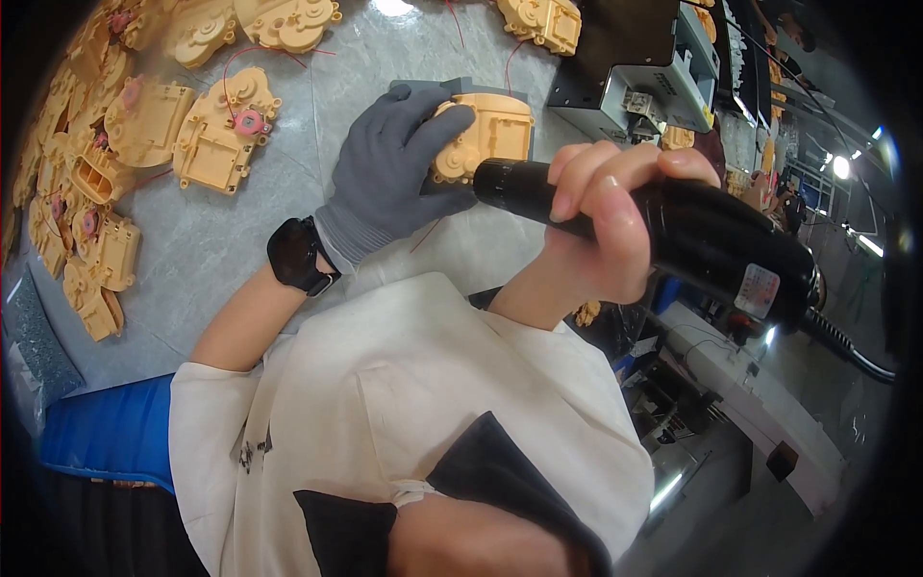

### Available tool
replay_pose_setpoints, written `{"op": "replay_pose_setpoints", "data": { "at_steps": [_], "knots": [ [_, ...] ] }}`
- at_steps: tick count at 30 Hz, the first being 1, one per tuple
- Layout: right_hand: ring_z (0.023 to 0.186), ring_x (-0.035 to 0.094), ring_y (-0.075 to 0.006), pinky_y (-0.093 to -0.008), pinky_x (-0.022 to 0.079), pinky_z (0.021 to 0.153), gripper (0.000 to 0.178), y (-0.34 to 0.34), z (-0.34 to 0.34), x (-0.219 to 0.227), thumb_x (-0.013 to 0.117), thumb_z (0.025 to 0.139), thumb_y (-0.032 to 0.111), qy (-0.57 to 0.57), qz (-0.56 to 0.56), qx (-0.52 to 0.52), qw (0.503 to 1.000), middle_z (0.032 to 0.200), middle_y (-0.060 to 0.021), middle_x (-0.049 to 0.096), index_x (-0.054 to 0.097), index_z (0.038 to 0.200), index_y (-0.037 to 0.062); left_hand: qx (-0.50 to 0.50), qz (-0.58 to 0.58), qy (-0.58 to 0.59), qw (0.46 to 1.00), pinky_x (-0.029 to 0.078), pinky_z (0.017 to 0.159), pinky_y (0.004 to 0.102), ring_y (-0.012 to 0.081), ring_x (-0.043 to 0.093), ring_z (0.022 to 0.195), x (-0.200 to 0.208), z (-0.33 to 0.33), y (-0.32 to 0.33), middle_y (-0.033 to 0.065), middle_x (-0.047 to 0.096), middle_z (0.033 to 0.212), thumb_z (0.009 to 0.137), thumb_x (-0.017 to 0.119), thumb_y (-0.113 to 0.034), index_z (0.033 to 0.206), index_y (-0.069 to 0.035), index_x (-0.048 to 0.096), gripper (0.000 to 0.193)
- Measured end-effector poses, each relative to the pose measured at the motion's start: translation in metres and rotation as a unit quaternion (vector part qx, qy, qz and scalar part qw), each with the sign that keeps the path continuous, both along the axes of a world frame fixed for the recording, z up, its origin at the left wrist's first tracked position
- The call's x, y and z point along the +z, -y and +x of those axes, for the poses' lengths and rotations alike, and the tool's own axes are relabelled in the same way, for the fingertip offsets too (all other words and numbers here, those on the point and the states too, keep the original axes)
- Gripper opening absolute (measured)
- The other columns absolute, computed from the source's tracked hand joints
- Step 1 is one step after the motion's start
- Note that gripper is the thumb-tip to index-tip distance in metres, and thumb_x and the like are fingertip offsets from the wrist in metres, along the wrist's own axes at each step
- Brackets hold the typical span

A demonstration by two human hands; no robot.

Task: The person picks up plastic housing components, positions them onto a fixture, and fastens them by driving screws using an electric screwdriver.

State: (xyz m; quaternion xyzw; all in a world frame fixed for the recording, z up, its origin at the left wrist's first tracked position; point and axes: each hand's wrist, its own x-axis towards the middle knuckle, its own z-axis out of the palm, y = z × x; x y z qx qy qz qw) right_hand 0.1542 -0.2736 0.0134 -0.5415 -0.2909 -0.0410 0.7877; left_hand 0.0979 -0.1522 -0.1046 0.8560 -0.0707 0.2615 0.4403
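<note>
My left hand (380,163), in a grey knit glove, is closed around the left side of a yellow-orange plastic housing (506,130), its thumb and fingers pressing on the rounded part. The housing rests on a dark grey block (431,87) whose back edge shows. My bare right hand (615,216) grips a black electric screwdriver (716,226), with a cord leaving its rear end. The screwdriver's nose points left at the housing's near edge. Its bit is hidden, so I cannot tell whether it touches a screw.
Similar housings, one with a pink-red round part (252,122) and red wire, lie on the grey tabletop (288,183). More are heaped at the far left. A black metal machine (615,72) stands at the back right. A blue bin (111,423) sits lower left, beside a bag of small parts (40,332).
</note>
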Motion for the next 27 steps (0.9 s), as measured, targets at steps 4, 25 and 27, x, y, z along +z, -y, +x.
{"op": "replay_pose_setpoints", "data": {
  "at_steps": [4, 25, 27],
  "knots": [
    [0.044, 0.048, -0.0166, -0.0311, 0.044, 0.045, 0.047, 0.000, -0.001, -0.003, 0.054, 0.069, -0.011, -0.002, -0.010, 0.003, 1.000, 0.058, -0.0088, 0.049, 0.036, 0.111, -0.0016, 0.002, 0.008, -0.009, 1.000, 0.042, 0.086, 0.0411, 0.0322, 0.049, 0.103, 0.001, -0.001, -0.002, 0.0113, 0.049, 0.115, 0.059, 0.078, -0.031, 0.122, -0.012, 0.046, 0.073],
    [0.046, 0.048, -0.0194, -0.0336, 0.042, 0.047, 0.046, 0.009, 0.004, 0.001, 0.048, 0.071, -0.009, -0.014, 0.048, 0.032, 0.998, 0.061, -0.0112, 0.049, 0.035, 0.114, -0.0010, -0.019, -0.060, -0.026, 0.998, 0.043, 0.081, 0.0399, 0.0314, 0.051, 0.096, -0.002, -0.005, -0.001, 0.0105, 0.049, 0.113, 0.064, 0.075, -0.026, 0.114, -0.014, 0.050, 0.057],
    [0.046, 0.048, -0.0195, -0.0338, 0.042, 0.047, 0.046, 0.011, 0.004, 0.007, 0.048, 0.071, -0.008, -0.013, 0.052, 0.039, 0.998, 0.061, -0.0113, 0.049, 0.035, 0.114, -0.0010, -0.023, -0.059, -0.014, 0.998, 0.043, 0.080, 0.0398, 0.0317, 0.051, 0.096, -0.003, -0.004, -0.001, 0.0101, 0.049, 0.114, 0.065, 0.074, -0.026, 0.113, -0.014, 0.050, 0.056]
  ]
}}
